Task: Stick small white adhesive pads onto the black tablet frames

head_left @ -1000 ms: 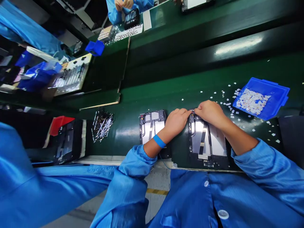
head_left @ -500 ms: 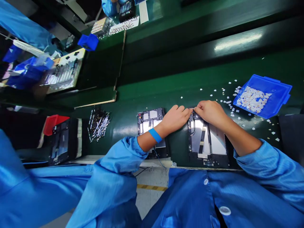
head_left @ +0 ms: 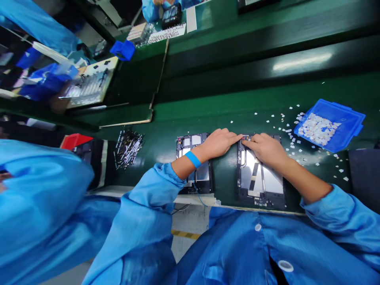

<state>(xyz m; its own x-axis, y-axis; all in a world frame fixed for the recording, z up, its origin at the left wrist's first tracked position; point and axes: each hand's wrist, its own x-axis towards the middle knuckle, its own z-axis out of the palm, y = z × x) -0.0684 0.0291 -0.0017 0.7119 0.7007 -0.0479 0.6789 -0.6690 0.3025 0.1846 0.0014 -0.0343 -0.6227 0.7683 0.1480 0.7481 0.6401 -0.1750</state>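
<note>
Two opened tablet housings lie side by side at the near edge of the green bench. My left hand [head_left: 219,143], with a blue wristband, reaches across the left housing [head_left: 190,143], its fingers stretched flat toward the right housing [head_left: 261,178]. My right hand [head_left: 265,148] rests on the right housing's upper part, fingers extended leftward. The fingertips of both hands meet and press at that housing's top left corner. I see nothing held in either hand.
A blue tray [head_left: 352,116] of small white pieces sits at the right, with loose white pieces [head_left: 285,127] scattered beside it. A pile of thin dark strips [head_left: 127,147] lies left. Further left are a red tray [head_left: 74,139] and another person's blue sleeve [head_left: 38,190].
Both hands have flattened from a pinch at the right housing's corner into stretched, pressing fingers. The view shifted slightly, and the blue sleeve at the left has come higher into view.
</note>
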